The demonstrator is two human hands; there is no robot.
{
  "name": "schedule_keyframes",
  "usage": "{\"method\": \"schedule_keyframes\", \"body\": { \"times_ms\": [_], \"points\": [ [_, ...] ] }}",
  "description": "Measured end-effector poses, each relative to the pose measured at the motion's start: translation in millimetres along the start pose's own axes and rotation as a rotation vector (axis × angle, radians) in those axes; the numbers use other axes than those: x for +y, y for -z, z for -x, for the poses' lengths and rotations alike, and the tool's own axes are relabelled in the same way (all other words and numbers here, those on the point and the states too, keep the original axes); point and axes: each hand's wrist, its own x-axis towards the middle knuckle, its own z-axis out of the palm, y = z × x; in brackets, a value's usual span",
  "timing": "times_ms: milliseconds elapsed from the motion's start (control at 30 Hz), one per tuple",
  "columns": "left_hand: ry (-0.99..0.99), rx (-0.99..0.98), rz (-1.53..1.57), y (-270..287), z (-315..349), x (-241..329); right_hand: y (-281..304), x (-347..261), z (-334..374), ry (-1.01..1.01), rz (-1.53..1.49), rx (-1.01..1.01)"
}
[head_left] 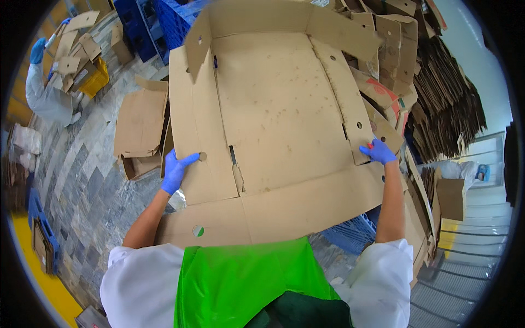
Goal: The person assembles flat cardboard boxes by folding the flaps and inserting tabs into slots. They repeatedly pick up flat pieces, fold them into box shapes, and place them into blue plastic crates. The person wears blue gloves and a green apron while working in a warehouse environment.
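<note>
A large, partly unfolded cardboard box (279, 104) spreads out in front of me, its inner side up. The far wall stands raised, while the near flap lies flat against my green apron. At the box's left edge my left hand (176, 170), in a blue glove, grips the board, the thumb on top beside a round hole. My right hand (379, 151), also gloved in blue, is closed on the right edge. Something small and red shows at its fingers, too small to name. The fingers under the board are hidden.
Loose cardboard (385, 104) and a tall stack of flattened boxes (445, 93) stand at the right. Another open carton (141, 123) sits on the tiled floor at left. Blue plastic crates (169, 24) are behind. A person (46, 90) handles cardboard above a yellow bin (95, 79) at far left.
</note>
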Motion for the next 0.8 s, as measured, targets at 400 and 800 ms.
{"method": "schedule_keyframes", "body": {
  "times_ms": [400, 800],
  "points": [
    [0.139, -0.154, -0.496, 9, -19, 64, -19, -151, 227, 1.152, 0.229, -0.289],
    [0.319, -0.42, -0.637, 26, -37, 76, -23, -137, 236, 1.041, 0.287, 0.056]
  ]
}}
